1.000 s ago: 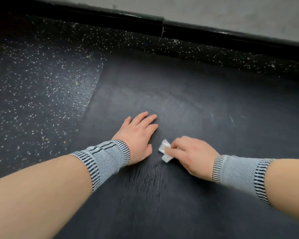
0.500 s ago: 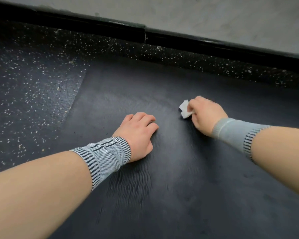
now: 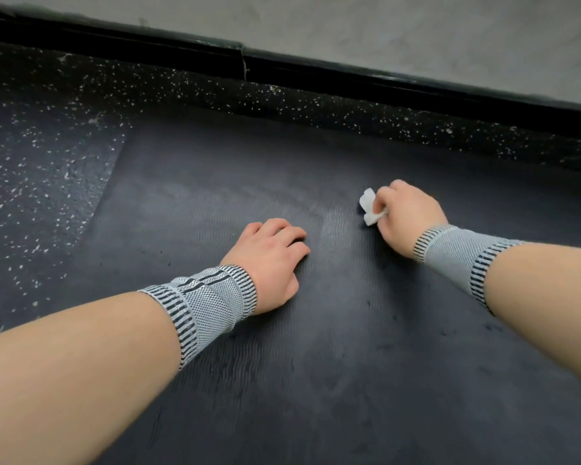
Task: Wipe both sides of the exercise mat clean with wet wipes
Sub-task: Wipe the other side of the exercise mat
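Note:
A dark ribbed exercise mat (image 3: 316, 364) lies flat on the floor and fills most of the view. My right hand (image 3: 405, 216) grips a crumpled white wet wipe (image 3: 369, 207) and holds it down on the mat, right of centre towards the far edge. My left hand (image 3: 270, 260) rests on the mat near the middle, its fingers bent with the tips on the surface, holding nothing. Both wrists wear grey striped knit bands.
Black speckled rubber flooring (image 3: 41, 182) surrounds the mat on the left and along the far side. A black baseboard (image 3: 316, 73) runs under a grey wall (image 3: 416, 31) just beyond the mat's far edge.
My right hand slid the wipe away from me and to the right across the mat, then nearly stopped. My left hand stayed put, its fingers going from flat to bent.

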`<state>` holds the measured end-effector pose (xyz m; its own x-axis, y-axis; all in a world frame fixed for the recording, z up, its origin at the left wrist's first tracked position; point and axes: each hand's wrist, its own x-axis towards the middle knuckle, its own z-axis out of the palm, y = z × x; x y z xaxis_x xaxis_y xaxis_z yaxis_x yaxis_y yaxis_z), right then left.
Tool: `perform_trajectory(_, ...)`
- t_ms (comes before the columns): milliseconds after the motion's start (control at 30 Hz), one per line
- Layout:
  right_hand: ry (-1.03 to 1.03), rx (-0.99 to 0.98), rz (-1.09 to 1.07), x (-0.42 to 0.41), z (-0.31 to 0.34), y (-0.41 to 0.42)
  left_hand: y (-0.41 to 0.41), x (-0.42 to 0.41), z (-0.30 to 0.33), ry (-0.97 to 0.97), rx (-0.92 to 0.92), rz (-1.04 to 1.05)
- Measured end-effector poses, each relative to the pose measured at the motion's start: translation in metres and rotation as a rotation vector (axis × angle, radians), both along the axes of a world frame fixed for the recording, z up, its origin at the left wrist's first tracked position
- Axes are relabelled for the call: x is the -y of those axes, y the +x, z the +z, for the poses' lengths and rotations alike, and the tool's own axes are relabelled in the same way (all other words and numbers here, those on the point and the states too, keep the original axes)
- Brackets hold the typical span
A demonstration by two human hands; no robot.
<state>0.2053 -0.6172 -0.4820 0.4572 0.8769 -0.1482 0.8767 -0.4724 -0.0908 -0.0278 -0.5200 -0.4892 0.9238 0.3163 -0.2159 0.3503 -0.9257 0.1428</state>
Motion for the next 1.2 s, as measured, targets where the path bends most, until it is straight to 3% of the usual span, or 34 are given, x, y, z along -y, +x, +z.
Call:
perform_trajectory(233, -0.078, -0.172, 0.549, 0.074, 0.013, -0.047, 0.012, 0.008, -0.004, 0.005, 0.016, -0.045)
perform_trajectory(367, 0.025, 0.001, 0.151, 0.033, 0.003, -0.002, 0.013, 0.012, -0.003, 0.000, 0.014, -0.059)
perform_trajectory(467, -0.024, -0.003, -0.055, 0.014, 0.000, 0.007, 0.011, 0.012, -0.001, -0.014, 0.000, -0.057)
perform_trajectory(600, -0.070, 0.001, 0.138, 0.050, 0.000, -0.035, 0.003, 0.014, -0.001, -0.037, -0.004, -0.052)
perform_trajectory(833, -0.229, -0.191, 0.617, 0.128, 0.023, -0.099, -0.014, 0.027, -0.004, -0.060, -0.023, -0.154)
perform_trajectory(867, -0.241, -0.159, 0.590, 0.120, 0.024, -0.095, -0.016, 0.027, -0.004, -0.052, -0.016, -0.168)
perform_trajectory(967, -0.129, -0.022, 0.147, 0.080, 0.017, -0.075, -0.020, 0.028, -0.003, -0.052, -0.023, -0.182)
perform_trajectory(1033, -0.159, 0.018, -0.018, 0.071, 0.012, -0.079, -0.023, 0.030, -0.002, -0.070, -0.047, -0.176)
perform_trajectory(1133, -0.197, -0.025, 0.154, 0.096, 0.009, -0.125, -0.028, 0.036, -0.003, -0.083, -0.068, -0.158)
perform_trajectory(1200, -0.292, -0.183, 0.309, 0.124, 0.020, -0.163, -0.031, 0.042, -0.001, -0.092, -0.084, -0.130)
